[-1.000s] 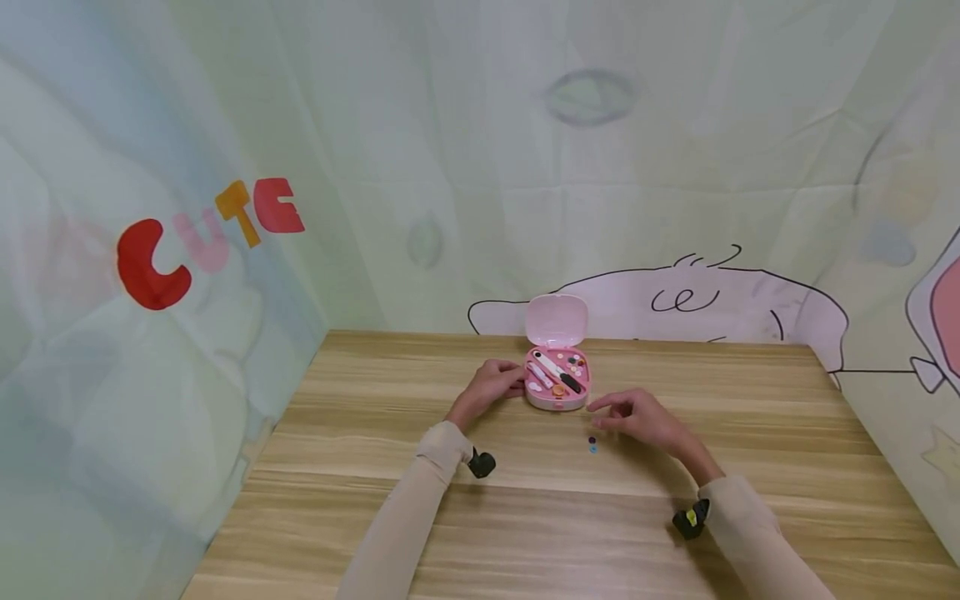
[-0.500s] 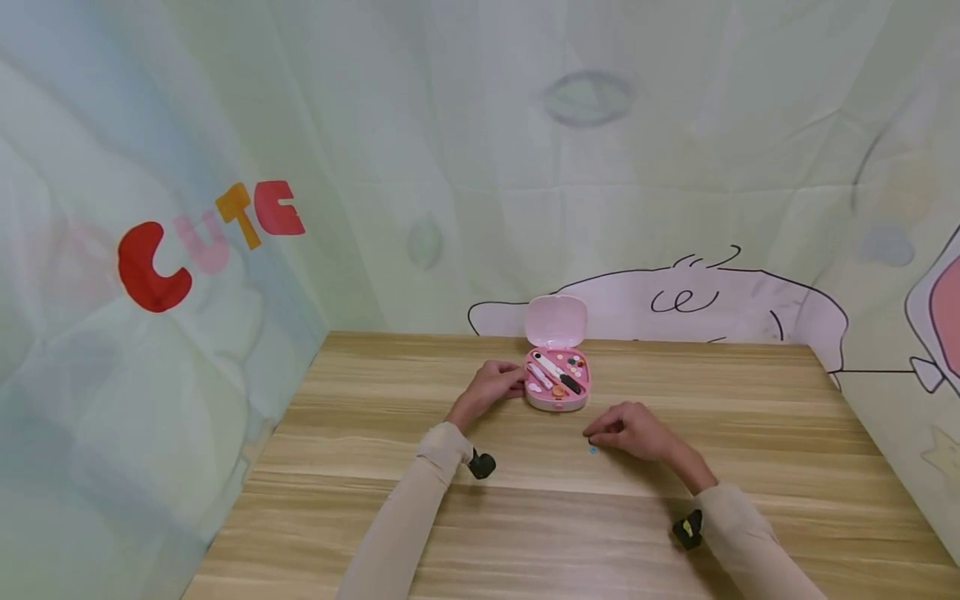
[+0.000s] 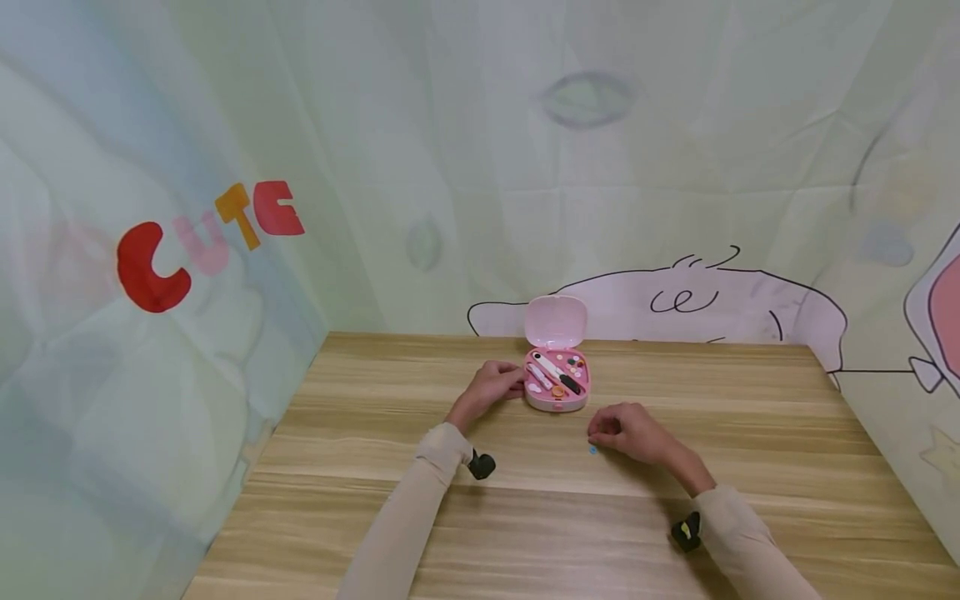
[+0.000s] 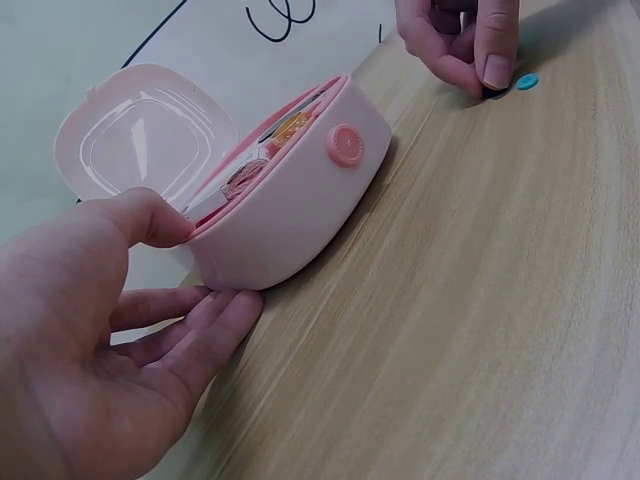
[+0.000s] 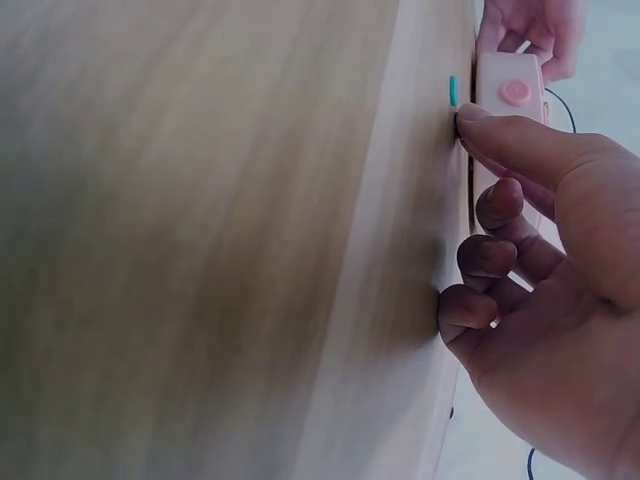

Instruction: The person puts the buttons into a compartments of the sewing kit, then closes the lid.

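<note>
A pink sewing box (image 3: 542, 403) stands near the back of the table with its lid (image 3: 555, 321) raised. My left hand (image 3: 489, 387) holds the box's left side, thumb at the rim and fingers low against the wall, as the left wrist view shows. In front of the box and to its right, my right hand (image 3: 633, 432) pinches a small dark button (image 4: 492, 93) between thumb and index finger, down at the tabletop; fingertips cover most of it. A light blue button (image 4: 527, 82) lies on the wood right beside those fingertips.
Inside the box sit a white tool with a black end (image 3: 570, 382), a yellow-orange item (image 3: 558, 390) and several small buttons (image 3: 576, 362). The wooden table (image 3: 525, 542) meets a printed fabric wall (image 3: 450, 208) behind the box.
My right hand has moved down from beside the box's front corner to the two buttons and now pinches the dark one. My left hand and the box stay put.
</note>
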`<action>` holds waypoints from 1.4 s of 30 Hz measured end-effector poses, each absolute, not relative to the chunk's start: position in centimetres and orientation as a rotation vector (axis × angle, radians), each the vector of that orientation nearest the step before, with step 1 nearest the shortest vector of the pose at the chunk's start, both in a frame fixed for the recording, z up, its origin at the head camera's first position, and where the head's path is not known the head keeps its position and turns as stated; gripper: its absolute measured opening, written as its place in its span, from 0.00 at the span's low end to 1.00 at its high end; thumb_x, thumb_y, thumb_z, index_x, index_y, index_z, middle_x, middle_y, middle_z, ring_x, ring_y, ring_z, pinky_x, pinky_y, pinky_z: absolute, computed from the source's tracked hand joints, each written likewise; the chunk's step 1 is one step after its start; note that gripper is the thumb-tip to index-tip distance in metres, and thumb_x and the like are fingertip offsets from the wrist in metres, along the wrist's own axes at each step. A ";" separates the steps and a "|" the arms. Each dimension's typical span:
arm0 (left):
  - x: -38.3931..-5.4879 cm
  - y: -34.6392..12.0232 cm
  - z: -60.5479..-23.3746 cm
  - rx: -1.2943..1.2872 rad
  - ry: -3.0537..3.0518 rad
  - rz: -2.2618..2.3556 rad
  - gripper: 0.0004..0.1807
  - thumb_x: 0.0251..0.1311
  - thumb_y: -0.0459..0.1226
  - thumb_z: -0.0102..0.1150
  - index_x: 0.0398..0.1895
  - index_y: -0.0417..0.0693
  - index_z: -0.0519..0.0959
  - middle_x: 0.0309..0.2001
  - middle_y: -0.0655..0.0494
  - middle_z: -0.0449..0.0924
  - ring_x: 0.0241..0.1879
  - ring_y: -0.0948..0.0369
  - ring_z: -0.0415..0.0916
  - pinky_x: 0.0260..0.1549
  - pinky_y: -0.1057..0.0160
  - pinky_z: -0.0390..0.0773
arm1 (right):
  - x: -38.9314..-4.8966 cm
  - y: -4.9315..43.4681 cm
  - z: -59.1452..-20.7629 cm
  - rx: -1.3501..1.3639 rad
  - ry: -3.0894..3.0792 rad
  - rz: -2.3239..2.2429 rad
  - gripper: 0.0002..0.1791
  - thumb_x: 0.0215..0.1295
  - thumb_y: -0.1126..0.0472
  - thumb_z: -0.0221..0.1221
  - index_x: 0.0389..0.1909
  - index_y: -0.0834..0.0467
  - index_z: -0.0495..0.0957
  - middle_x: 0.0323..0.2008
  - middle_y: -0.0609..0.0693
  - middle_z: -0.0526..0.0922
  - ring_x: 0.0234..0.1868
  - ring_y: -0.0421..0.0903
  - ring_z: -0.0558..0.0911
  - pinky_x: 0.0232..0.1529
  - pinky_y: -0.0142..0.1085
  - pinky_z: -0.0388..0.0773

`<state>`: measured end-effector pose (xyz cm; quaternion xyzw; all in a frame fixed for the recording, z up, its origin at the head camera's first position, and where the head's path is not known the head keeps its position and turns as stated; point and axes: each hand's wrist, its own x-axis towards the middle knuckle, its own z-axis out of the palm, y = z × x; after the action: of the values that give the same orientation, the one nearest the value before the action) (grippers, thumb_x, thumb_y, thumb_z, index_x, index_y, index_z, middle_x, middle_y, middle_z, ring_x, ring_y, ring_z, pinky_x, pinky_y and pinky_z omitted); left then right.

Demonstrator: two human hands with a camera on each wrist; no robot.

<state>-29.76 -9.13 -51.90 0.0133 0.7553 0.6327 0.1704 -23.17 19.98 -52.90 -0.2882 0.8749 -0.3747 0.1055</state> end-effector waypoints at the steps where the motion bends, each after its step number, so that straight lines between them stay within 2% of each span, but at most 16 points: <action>1: -29.7 -9.1 -51.9 0.038 2.147 1.798 0.22 0.75 0.37 0.57 0.61 0.26 0.76 0.55 0.35 0.82 0.51 0.51 0.84 0.51 0.60 0.86 | -23.2 20.0 -52.9 -0.847 2.577 -1.104 0.03 0.69 0.61 0.68 0.38 0.56 0.86 0.31 0.40 0.83 0.32 0.37 0.76 0.33 0.30 0.77; 6: -29.6 -9.1 -51.8 0.039 2.148 1.798 0.22 0.75 0.37 0.57 0.61 0.26 0.76 0.54 0.36 0.82 0.50 0.51 0.84 0.50 0.60 0.86 | -23.1 20.1 -52.7 -0.812 2.584 -1.110 0.02 0.68 0.61 0.69 0.36 0.54 0.86 0.29 0.39 0.81 0.31 0.38 0.74 0.31 0.30 0.74; 13: -29.6 -9.1 -51.7 0.037 2.150 1.787 0.22 0.76 0.38 0.57 0.62 0.26 0.76 0.55 0.37 0.81 0.51 0.51 0.84 0.51 0.60 0.86 | -23.0 20.4 -52.2 -0.793 2.562 -1.172 0.03 0.70 0.60 0.68 0.37 0.56 0.86 0.28 0.42 0.79 0.31 0.40 0.74 0.31 0.30 0.72; 21: -29.8 -9.1 -51.9 0.030 2.119 1.822 0.21 0.75 0.36 0.57 0.61 0.26 0.76 0.54 0.36 0.82 0.48 0.54 0.84 0.51 0.60 0.86 | -23.6 20.8 -51.9 -0.689 2.542 -1.258 0.02 0.71 0.63 0.65 0.39 0.54 0.86 0.28 0.46 0.78 0.32 0.46 0.74 0.31 0.31 0.72; 33: -29.9 -9.0 -51.9 0.002 2.135 1.793 0.20 0.75 0.37 0.58 0.60 0.28 0.78 0.54 0.38 0.82 0.48 0.55 0.84 0.51 0.59 0.86 | -24.8 20.8 -50.4 -0.501 2.565 -1.369 0.02 0.71 0.59 0.66 0.39 0.53 0.86 0.29 0.50 0.76 0.33 0.50 0.73 0.28 0.34 0.70; 42: -29.7 -9.0 -51.7 0.011 2.132 1.800 0.20 0.75 0.36 0.57 0.60 0.27 0.78 0.54 0.37 0.82 0.47 0.55 0.83 0.52 0.59 0.85 | -26.2 20.4 -49.8 -0.369 2.523 -1.498 0.10 0.72 0.54 0.66 0.45 0.57 0.86 0.32 0.52 0.75 0.36 0.50 0.72 0.31 0.35 0.70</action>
<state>-29.72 -8.99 -51.72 0.0039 0.7524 0.6352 0.1746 -26.18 20.36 -49.77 -0.1243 0.8496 -0.5044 0.0918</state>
